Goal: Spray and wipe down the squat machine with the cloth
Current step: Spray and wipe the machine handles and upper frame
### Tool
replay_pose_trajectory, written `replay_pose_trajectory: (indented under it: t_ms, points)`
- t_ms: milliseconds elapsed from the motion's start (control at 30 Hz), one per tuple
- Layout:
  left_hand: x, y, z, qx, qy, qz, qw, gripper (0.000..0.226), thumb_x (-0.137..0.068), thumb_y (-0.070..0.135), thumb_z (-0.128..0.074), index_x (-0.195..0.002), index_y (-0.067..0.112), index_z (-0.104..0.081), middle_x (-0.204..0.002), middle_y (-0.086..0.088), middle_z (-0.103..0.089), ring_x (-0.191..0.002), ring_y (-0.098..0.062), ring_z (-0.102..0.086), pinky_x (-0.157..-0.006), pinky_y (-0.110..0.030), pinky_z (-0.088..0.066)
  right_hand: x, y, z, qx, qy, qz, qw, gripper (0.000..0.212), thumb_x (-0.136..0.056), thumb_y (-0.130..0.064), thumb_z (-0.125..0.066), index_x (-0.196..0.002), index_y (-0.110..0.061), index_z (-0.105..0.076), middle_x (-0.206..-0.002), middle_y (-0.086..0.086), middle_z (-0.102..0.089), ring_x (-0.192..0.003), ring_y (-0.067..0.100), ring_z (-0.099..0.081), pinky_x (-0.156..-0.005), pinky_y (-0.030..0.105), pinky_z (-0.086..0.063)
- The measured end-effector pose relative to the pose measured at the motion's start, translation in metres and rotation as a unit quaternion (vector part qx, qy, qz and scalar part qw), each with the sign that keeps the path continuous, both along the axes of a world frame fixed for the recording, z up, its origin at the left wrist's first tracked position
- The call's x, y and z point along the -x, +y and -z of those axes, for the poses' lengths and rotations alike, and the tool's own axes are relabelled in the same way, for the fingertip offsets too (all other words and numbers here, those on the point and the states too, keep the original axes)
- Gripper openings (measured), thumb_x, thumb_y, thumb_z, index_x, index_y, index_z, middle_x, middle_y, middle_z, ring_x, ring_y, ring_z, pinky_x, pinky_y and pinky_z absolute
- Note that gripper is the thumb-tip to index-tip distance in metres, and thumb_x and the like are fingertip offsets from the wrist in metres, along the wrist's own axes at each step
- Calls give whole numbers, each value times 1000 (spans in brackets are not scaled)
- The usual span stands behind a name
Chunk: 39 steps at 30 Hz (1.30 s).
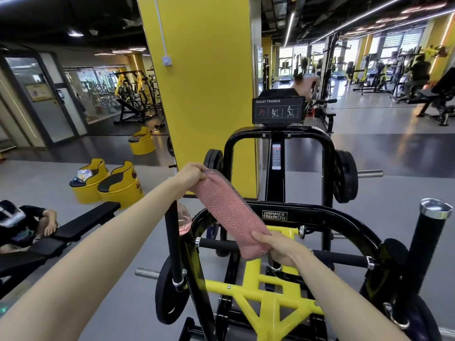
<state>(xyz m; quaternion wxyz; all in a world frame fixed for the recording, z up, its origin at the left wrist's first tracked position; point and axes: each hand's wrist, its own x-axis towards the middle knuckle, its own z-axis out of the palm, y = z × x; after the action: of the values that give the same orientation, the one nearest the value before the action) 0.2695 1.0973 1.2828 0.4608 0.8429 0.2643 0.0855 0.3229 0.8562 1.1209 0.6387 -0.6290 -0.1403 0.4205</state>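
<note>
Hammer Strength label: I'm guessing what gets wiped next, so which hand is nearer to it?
Right. The right hand grips the cloth at its lower end, just below the label; the left hand holds its upper end, farther up and left.

The pink textured cloth, edged in grey mesh, is stretched taut on a slant, the left hand gripping its upper end and the right hand its lower. It crosses the curved top bar of the black-and-yellow steel squat machine. A clear bottle of pink liquid shows just behind the machine's left upright.
</note>
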Motion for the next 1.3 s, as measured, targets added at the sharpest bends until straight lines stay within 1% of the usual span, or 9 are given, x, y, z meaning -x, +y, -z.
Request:
replay_pose_trajectory:
  t_ms: [200, 367, 567, 700, 800, 900, 1033, 1133, 1300]
  points:
    - [-3, -6, 7, -53, -3, -8, 999, 22, -96, 2, -41, -111, 8, -56, -104, -8, -50, -103, -23, -46, -85, -35, -35, -4, 3, 0, -113, 121, 133, 977, 36, -84, -26, -65, -116, -11, -62, -101, 8, -71, -95, 24, -66, -75, 39, -56]
    - [-5, -19, 20, -178, 15, 0, 984, 33, -93, 2, -35, -119, 2, -54, -109, -11, -54, -97, -22, -47, -76, -31, -36, -4, 4, -7, -130, 148, 164, 967, 34, -95, -4, -50, -129, 1, -53, -101, 13, -68, -91, 26, -65, -72, 41, -55]
    - [-4, -68, 73, -237, 16, 76, 968, 22, -95, 22, -45, -112, 14, -56, -110, -7, -64, -93, -23, -60, -82, -40, -53, 1, 18, -19, -143, 169, 161, 962, 46, -95, -43, -51, -119, -5, -57, -109, 18, -66, -104, 34, -63, -84, 48, -52]
    - [11, -104, 99, -135, 67, 301, 942, 13, -94, 24, -49, -93, 19, -61, -89, -9, -69, -72, -23, -69, -65, -37, -59, 5, 19, -20, -126, 149, 128, 972, 42, -97, -40, -50, -120, -6, -60, -99, 15, -72, -87, 32, -70, -76, 45, -56]
    - [7, -95, 98, 4, 8, 172, 985, 22, -94, 12, -43, -84, 14, -63, -82, -8, -67, -68, -19, -64, -67, -35, -52, 2, 11, -12, -111, 140, 144, 973, 31, -99, -9, -44, -128, 1, -52, -100, 19, -68, -88, 33, -66, -71, 46, -55]
    - [2, -74, 106, 40, 19, 51, 998, 18, -95, 18, -47, -104, 9, -59, -95, -6, -61, -78, -16, -59, -75, -35, -48, -2, 1, -10, -119, 144, 139, 973, 37, -87, 15, -39, -114, -4, -56, -106, 20, -61, -95, 39, -59, -61, 47, -56]
    - [14, -68, 129, 273, 144, 110, 945, 50, -90, 50, -57, -126, 14, -53, -114, -5, -64, -105, -22, -60, -96, -40, -47, 2, -6, -21, -108, 116, 96, 983, 40, -81, 18, -36, -100, -9, -59, -95, 17, -59, -80, 33, -58, -47, 37, -53]
    - [21, -76, 140, 380, 101, 152, 907, 45, -96, 45, -49, -127, 12, -55, -115, -12, -66, -107, -27, -61, -90, -38, -51, 3, -11, -27, -82, 90, 78, 989, 35, -82, 15, -40, -98, -11, -58, -88, 15, -59, -68, 32, -59, -41, 32, -49]
    - [21, -76, 133, 379, -30, 9, 925, 31, -87, 4, -64, -117, 1, -56, -113, -16, -63, -99, -29, -63, -67, -37, -54, -8, -7, -13, -43, 95, 177, 979, 44, -84, 15, -51, -125, 0, -53, -95, 17, -65, -75, 32, -64, -60, 41, -54]
